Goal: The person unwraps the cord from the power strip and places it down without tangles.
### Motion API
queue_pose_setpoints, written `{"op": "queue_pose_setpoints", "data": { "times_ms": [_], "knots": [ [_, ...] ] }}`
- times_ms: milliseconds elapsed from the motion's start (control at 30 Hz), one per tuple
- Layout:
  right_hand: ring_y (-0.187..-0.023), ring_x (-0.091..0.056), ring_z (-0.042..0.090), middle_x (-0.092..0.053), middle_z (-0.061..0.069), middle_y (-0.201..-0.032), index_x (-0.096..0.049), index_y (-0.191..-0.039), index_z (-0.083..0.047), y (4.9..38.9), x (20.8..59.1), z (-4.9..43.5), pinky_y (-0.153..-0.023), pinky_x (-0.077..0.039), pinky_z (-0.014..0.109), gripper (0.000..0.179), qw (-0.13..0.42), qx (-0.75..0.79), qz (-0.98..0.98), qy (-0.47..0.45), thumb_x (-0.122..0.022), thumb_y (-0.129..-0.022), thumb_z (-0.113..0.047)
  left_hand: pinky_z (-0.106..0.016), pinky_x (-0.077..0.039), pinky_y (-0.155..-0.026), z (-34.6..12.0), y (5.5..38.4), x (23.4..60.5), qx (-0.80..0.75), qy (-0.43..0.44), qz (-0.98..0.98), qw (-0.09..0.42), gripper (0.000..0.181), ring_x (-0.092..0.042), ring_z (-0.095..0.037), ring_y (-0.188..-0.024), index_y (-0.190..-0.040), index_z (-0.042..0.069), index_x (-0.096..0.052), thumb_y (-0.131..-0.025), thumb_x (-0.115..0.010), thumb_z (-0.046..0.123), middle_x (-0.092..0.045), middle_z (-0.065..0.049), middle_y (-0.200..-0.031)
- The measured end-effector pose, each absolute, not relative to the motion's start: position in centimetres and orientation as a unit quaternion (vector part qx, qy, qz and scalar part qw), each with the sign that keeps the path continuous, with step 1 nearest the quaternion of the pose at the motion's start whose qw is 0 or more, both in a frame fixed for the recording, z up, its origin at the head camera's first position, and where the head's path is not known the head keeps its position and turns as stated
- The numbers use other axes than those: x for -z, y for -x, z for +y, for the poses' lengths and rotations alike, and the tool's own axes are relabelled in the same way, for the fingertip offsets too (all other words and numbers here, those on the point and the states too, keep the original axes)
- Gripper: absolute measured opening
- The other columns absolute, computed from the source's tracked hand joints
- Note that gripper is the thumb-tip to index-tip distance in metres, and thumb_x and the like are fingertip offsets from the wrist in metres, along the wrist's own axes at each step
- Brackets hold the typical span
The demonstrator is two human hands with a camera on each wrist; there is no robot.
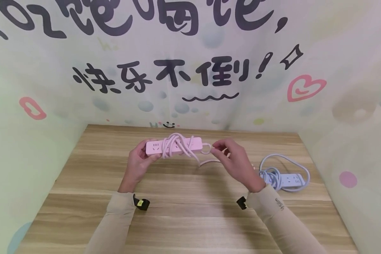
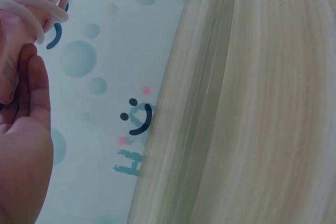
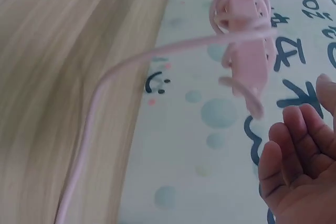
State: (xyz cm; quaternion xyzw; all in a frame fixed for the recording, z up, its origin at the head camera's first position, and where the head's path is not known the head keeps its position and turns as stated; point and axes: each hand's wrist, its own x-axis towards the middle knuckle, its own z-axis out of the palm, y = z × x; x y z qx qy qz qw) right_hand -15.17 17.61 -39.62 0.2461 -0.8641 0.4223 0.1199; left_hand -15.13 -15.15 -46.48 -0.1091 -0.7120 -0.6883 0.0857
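Observation:
A pink power strip (image 1: 153,148) is held up off the table in the head view, its pink cord (image 1: 177,144) wound around its middle. My left hand (image 1: 138,162) grips the strip's left end between thumb and fingers. Close to the right end, by a small cord loop, is my right hand (image 1: 233,160). In the right wrist view this right hand (image 3: 302,166) has loosely bent fingers apart from the strip (image 3: 249,61), with nothing visibly held. A loose stretch of cord (image 3: 100,85) droops away there. The left wrist view shows only part of the left hand (image 2: 26,129) under the strip.
A blue power strip (image 1: 290,180) with its blue cord (image 1: 274,178) coiled around one end lies on the wooden table (image 1: 184,218) at the right, beside my right forearm. Behind the table's back edge stands a printed wall covering (image 1: 190,113).

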Motion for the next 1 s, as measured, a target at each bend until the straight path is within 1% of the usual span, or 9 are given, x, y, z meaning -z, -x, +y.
{"op": "queue_pose_setpoints", "data": {
  "times_ms": [100,200,333,467,567,733,867,1000],
  "knots": [
    [-0.082,-0.058,0.010,-0.068,0.003,-0.094,-0.067,-0.107,-0.006,14.8,40.4,16.6,-0.066,-0.051,0.023,0.016,0.132,-0.412,-0.861,-0.269,-0.073,-0.094,-0.013,-0.014,-0.057,-0.089,-15.1,15.1,46.6,0.688,0.106,-0.712,0.085,0.051,-0.063,-0.005,-0.107,-0.135,-0.006,-0.055,-0.088,-0.073,-0.006,-0.065,0.007,-0.118],
    [-0.080,-0.056,0.012,-0.066,0.003,-0.093,-0.067,-0.106,-0.005,14.5,41.3,15.7,-0.064,-0.048,0.022,0.019,0.165,-0.379,-0.862,-0.293,-0.075,-0.092,-0.013,-0.014,-0.057,-0.089,-15.1,15.1,46.7,0.689,0.104,-0.713,0.085,0.051,-0.063,-0.004,-0.106,-0.135,-0.005,-0.055,-0.088,-0.073,-0.005,-0.065,0.008,-0.118],
    [-0.083,-0.056,0.014,-0.066,0.003,-0.093,-0.068,-0.109,-0.004,14.0,42.2,14.6,-0.066,-0.048,0.023,0.023,0.200,-0.344,-0.865,-0.305,-0.077,-0.091,-0.015,-0.015,-0.057,-0.090,-15.1,15.1,46.7,0.690,0.106,-0.711,0.087,0.051,-0.064,-0.005,-0.107,-0.136,-0.006,-0.054,-0.088,-0.073,-0.005,-0.066,0.008,-0.118],
    [-0.087,-0.056,0.014,-0.068,0.003,-0.096,-0.068,-0.112,-0.007,13.6,42.9,13.8,-0.067,-0.052,0.027,0.025,0.207,-0.341,-0.867,-0.300,-0.077,-0.091,-0.016,-0.016,-0.058,-0.091,-15.1,14.9,46.8,0.691,0.115,-0.708,0.086,0.053,-0.065,-0.005,-0.108,-0.136,-0.008,-0.053,-0.087,-0.073,-0.006,-0.066,0.007,-0.120],
    [-0.089,-0.057,0.014,-0.068,0.003,-0.097,-0.068,-0.113,-0.008,13.3,43.3,13.4,-0.068,-0.053,0.027,0.026,0.210,-0.332,-0.872,-0.293,-0.078,-0.091,-0.019,-0.016,-0.058,-0.091,-15.0,14.8,46.9,0.690,0.119,-0.709,0.086,0.053,-0.065,-0.005,-0.108,-0.136,-0.008,-0.053,-0.087,-0.073,-0.006,-0.065,0.006,-0.121],
    [-0.091,-0.058,0.013,-0.069,0.000,-0.099,-0.067,-0.114,-0.010,13.3,43.8,13.0,-0.071,-0.050,0.024,0.028,0.215,-0.312,-0.878,-0.292,-0.079,-0.090,-0.019,-0.015,-0.057,-0.090,-15.0,14.7,46.9,0.689,0.114,-0.711,0.083,0.053,-0.065,-0.005,-0.108,-0.136,-0.006,-0.054,-0.087,-0.074,-0.006,-0.065,0.006,-0.120],
    [-0.089,-0.057,0.014,-0.069,0.000,-0.098,-0.066,-0.114,-0.010,13.3,44.0,12.9,-0.071,-0.048,0.026,0.029,0.228,-0.299,-0.876,-0.302,-0.079,-0.089,-0.015,-0.014,-0.057,-0.089,-15.0,14.8,46.7,0.690,0.113,-0.711,0.081,0.053,-0.064,-0.004,-0.107,-0.135,-0.006,-0.055,-0.086,-0.074,-0.006,-0.066,0.007,-0.119],
    [-0.087,-0.057,0.015,-0.068,0.001,-0.097,-0.066,-0.112,-0.009,13.4,44.1,12.7,-0.071,-0.050,0.028,0.026,0.243,-0.285,-0.874,-0.309,-0.078,-0.089,-0.012,-0.015,-0.057,-0.090,-15.0,14.8,46.6,0.692,0.114,-0.708,0.081,0.052,-0.064,-0.004,-0.107,-0.135,-0.006,-0.055,-0.086,-0.074,-0.007,-0.066,0.008,-0.119]
  ]
}}
